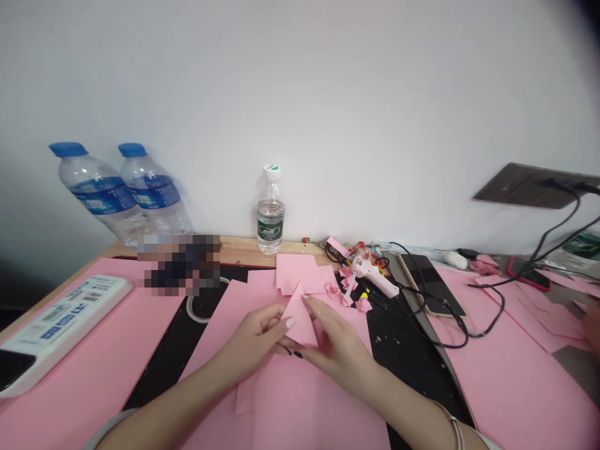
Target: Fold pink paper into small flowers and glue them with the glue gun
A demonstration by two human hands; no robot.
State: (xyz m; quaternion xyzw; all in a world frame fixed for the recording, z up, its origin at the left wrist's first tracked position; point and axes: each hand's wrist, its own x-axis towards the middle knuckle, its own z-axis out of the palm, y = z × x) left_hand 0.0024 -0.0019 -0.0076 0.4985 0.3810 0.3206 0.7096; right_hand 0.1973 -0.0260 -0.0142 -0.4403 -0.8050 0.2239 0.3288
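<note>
A piece of pink paper [300,319], folded to a triangle with its tip pointing away, is held up between both hands. My left hand [265,328] pinches its left side, the thumb lying on the front face. Along the right edge, my right hand [335,334] grips it with fingertips near the top and thumb at the lower corner. Beneath the hands lie large pink sheets [281,406]. Just beyond them is a stack of smaller pink paper squares [296,270]. Several folded paper roses [332,289] lie to the right of it, beside a pink glue gun [375,275].
A clear water bottle [270,215] stands by the wall, with two blue-capped bottles [100,197] at left. A long white package [70,325] rests on pink paper. Right are a phone [434,284], black cables [497,312], more pink sheets [510,375], and another person's hand [591,328] at the edge.
</note>
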